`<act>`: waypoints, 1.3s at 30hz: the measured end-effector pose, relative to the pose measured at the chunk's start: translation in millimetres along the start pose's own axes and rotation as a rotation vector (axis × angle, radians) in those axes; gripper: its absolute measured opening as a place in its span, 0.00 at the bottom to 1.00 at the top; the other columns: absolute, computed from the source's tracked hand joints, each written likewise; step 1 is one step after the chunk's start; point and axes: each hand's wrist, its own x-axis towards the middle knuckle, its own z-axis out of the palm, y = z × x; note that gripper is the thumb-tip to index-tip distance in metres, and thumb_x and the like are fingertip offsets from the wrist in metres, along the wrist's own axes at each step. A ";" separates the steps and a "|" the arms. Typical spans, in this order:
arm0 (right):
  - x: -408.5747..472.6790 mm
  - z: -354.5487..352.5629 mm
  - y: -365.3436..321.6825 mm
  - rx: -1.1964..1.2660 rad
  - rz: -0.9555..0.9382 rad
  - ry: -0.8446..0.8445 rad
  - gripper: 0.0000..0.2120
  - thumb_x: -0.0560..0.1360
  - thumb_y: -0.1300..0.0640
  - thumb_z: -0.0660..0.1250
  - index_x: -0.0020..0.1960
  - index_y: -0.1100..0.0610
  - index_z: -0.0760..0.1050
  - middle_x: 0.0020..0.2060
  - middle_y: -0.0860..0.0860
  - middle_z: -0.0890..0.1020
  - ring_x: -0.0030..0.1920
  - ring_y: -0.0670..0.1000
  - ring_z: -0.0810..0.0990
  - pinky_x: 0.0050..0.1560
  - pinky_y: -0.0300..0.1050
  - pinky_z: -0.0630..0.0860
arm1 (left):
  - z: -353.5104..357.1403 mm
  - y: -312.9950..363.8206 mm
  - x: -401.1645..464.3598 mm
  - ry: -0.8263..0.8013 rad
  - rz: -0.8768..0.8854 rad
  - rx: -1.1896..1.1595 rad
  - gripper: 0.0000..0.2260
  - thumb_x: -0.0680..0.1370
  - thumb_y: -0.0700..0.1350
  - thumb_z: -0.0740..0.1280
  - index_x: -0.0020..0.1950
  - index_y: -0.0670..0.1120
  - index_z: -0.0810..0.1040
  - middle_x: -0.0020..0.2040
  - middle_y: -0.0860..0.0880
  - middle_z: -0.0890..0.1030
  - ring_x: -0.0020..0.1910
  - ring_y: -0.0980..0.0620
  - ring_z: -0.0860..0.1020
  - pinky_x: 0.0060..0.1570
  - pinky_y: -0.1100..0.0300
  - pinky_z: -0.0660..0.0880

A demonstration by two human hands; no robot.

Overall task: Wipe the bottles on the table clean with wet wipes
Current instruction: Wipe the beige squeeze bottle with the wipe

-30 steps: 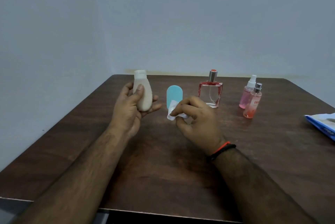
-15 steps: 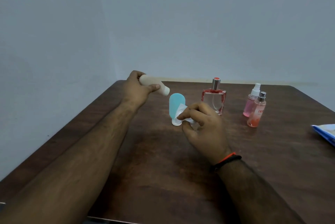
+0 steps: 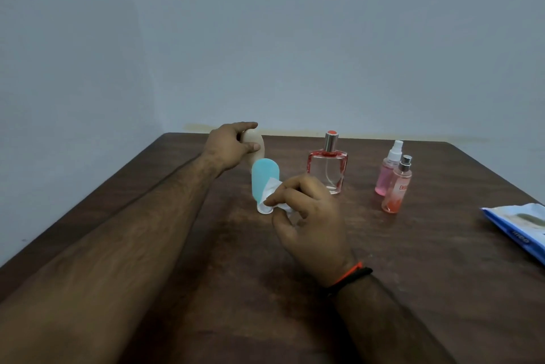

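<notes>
Left hand (image 3: 228, 148) is gripping the cream plastic bottle (image 3: 256, 143) at eleven o'clock; right hand (image 3: 306, 210) is pinching the white wet wipe (image 3: 272, 190). The teal tube (image 3: 264, 179), square perfume bottle (image 3: 327, 167) and two pink sprays (image 3: 393, 179) are probably waiting for wiping.

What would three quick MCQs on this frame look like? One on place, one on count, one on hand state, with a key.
1. Where does the wipes pack lie?
A. at the table's right edge
B. behind the perfume bottle
C. under the left hand

2. How many pink spray bottles stand on the table?
A. one
B. two
C. four

3. What does the right hand hold?
A. nothing
B. the perfume bottle
C. a white wipe

Key: 1 A, the pack is cut off by the right border; 2 B, spray bottles and stand close together; 3 C, its fingers pinch the wipe by the blue bottle.
</notes>
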 end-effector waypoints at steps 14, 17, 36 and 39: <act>0.6 1.8 4.2 -0.042 0.024 -0.006 0.08 0.69 0.66 0.73 0.45 0.55 0.82 0.43 0.48 0.79 0.47 0.46 0.76 0.46 0.43 0.79 | 16.6 -8.7 7.4 -0.037 -0.062 -0.078 0.19 0.68 0.43 0.81 0.56 0.50 0.81 0.49 0.51 0.84 0.50 0.53 0.82 0.52 0.57 0.80; 0.6 1.0 3.5 -0.054 0.016 -0.004 0.09 0.68 0.66 0.73 0.45 0.55 0.82 0.43 0.48 0.79 0.47 0.46 0.76 0.46 0.40 0.78 | 18.7 -12.0 9.9 -0.042 -0.074 -0.113 0.16 0.68 0.43 0.80 0.53 0.51 0.81 0.48 0.51 0.84 0.49 0.53 0.83 0.54 0.53 0.80; -0.3 2.2 5.2 -0.041 0.011 0.001 0.08 0.68 0.66 0.72 0.44 0.56 0.82 0.43 0.49 0.79 0.47 0.47 0.76 0.45 0.42 0.78 | 23.1 -22.9 9.5 -0.096 -0.089 -0.199 0.21 0.68 0.43 0.80 0.59 0.49 0.81 0.50 0.51 0.85 0.50 0.52 0.83 0.56 0.52 0.81; -0.1 2.7 6.4 -0.036 0.011 0.002 0.08 0.68 0.65 0.72 0.45 0.56 0.82 0.43 0.49 0.79 0.46 0.47 0.76 0.45 0.42 0.77 | 26.3 -27.5 8.2 -0.104 -0.085 -0.178 0.24 0.68 0.43 0.80 0.63 0.48 0.80 0.52 0.51 0.85 0.52 0.51 0.83 0.57 0.49 0.80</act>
